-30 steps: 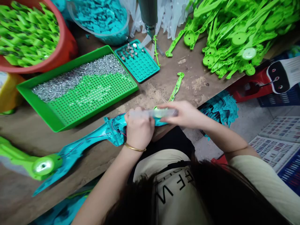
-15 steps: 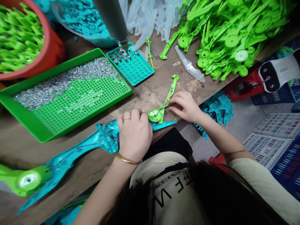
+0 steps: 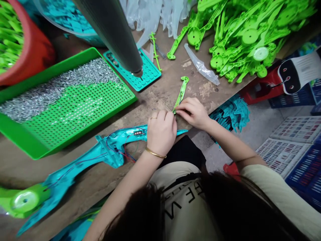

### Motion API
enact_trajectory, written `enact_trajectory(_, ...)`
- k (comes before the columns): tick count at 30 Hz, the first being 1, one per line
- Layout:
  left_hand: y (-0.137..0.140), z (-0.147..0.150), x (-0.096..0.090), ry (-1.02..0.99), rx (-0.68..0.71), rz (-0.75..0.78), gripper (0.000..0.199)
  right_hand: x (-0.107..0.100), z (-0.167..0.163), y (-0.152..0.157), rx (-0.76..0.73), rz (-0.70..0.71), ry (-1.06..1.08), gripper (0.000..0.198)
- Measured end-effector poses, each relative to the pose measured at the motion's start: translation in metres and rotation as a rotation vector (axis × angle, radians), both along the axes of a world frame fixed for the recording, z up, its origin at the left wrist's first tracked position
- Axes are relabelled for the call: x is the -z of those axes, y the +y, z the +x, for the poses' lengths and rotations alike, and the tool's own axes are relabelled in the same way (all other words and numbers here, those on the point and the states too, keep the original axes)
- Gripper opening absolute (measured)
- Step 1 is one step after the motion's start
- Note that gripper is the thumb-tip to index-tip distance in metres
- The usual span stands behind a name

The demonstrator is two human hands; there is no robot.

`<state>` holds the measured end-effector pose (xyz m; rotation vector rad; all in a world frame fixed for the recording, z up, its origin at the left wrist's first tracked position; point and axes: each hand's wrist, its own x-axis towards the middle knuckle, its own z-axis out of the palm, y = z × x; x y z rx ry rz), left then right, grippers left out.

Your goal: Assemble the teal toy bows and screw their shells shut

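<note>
A long blue plastic half-shell [image 3: 82, 161], with thin wires and a small row of metal parts inside, lies along the table's front edge. My left hand [image 3: 162, 130] is curled over its right part and over the round end of a slim green plastic part [image 3: 181, 92], hiding that end. The green part's narrow arm points away from me, with thin wires along it. My right hand [image 3: 194, 112] has thumb and fingers pinched together at the green part's edge, close to my left fingertips. What lies within this pinch is too small to tell.
A green tray [image 3: 75, 110] of small screws stands at left, beside a teal dimpled tray [image 3: 147, 78] under a dark hanging tool [image 3: 115, 36]. Green parts [image 3: 240, 36] are heaped at back right. A translucent piece [image 3: 200, 65] lies before them. A red tub [image 3: 32, 50] stands far left.
My left hand has moved right, covering the green part's round end and baring the metal parts in the blue shell. My right hand has shifted slightly left. The dark tool hangs lower in view.
</note>
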<state>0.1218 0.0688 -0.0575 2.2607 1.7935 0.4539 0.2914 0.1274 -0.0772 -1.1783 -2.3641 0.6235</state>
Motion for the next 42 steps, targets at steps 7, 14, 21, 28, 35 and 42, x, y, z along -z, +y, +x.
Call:
enact_trajectory(7,0.006,0.004,0.003,-0.024,-0.067,-0.010,0.017,-0.001,-0.013,-0.008,0.110,0.021,-0.068,0.025)
enact_trajectory(14,0.002,0.001,0.006,-0.008,-0.050,0.045,0.020,-0.001,-0.017,-0.010,0.140,0.020,-0.048,0.022)
enact_trajectory(21,0.002,0.001,0.004,-0.051,-0.032,0.011,0.022,-0.005,-0.021,-0.010,0.176,-0.006,-0.054,0.018)
enact_trajectory(28,0.002,0.001,0.009,-0.073,-0.022,0.028,0.022,-0.014,-0.018,-0.011,0.084,-0.030,-0.167,0.023)
enact_trajectory(35,0.003,0.000,0.006,0.007,0.019,0.090,0.020,-0.028,-0.008,0.020,-0.045,-0.343,-0.126,0.006)
enact_trajectory(42,0.004,-0.005,0.004,0.025,0.062,0.124,0.019,-0.038,-0.015,0.048,-0.024,-0.478,-0.259,0.021)
